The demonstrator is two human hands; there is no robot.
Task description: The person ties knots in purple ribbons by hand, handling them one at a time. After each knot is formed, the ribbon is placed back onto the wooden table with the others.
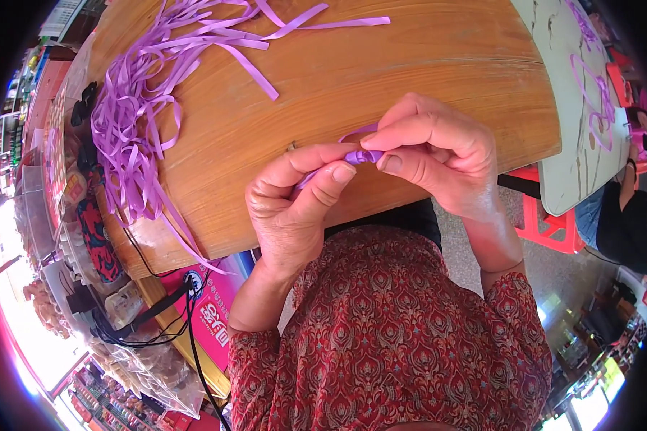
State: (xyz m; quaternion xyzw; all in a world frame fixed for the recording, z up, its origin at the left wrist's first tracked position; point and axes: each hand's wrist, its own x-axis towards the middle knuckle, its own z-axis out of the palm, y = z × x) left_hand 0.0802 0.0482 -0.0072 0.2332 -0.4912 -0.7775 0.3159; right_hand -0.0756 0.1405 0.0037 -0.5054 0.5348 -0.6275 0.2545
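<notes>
My left hand (295, 208) and my right hand (438, 154) meet over the near edge of a round wooden table (381, 72). Both pinch one short purple ribbon strip (363, 154) between thumb and fingers. The strip is folded into a small loop above the fingertips, and its tail runs down behind my left thumb. A loose heap of purple ribbon strips (144, 108) lies on the table's left part, spreading toward the far edge and hanging over the left rim.
A second, pale marbled table (575, 144) with purple ribbon loops stands at the right, and another person sits beside it. A red plastic stool (550, 223) is under it. Black cables (158, 316) and plastic bags lie at the lower left.
</notes>
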